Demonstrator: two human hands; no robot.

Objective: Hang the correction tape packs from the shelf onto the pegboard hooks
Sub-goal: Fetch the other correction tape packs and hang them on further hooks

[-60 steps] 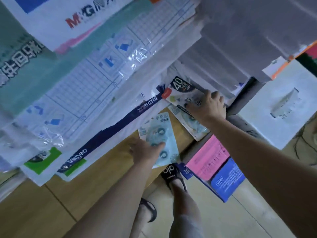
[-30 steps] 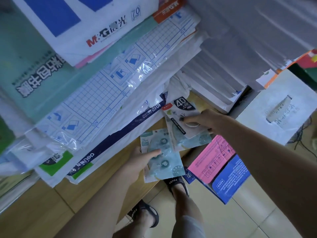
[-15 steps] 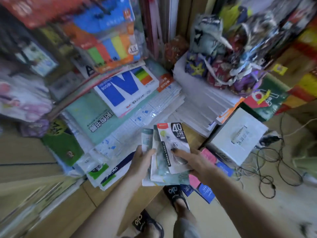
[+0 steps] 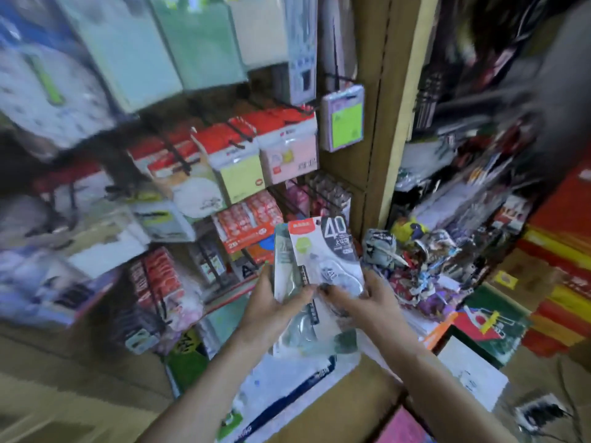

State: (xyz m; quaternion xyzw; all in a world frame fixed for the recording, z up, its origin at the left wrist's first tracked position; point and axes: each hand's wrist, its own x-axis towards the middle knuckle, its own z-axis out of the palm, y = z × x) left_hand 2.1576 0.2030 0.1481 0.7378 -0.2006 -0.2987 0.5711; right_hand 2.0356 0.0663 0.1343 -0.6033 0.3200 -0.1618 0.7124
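Below pegboard hooks point(image 4: 332, 199), correction tape packs point(image 4: 319, 276) fanned upright. Your left hand point(image 4: 271, 302) grips rear packs; right hand point(image 4: 361, 302) pinches front one. Separate it, align hang-hole with free hook.

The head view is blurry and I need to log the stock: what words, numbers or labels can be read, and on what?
"40": large figures, top right of the front correction tape pack, gripped by left hand and right hand.
"A": on a pack low on the pegboard.
All other print, on hanging packs and shelf goods, is too blurred to read.
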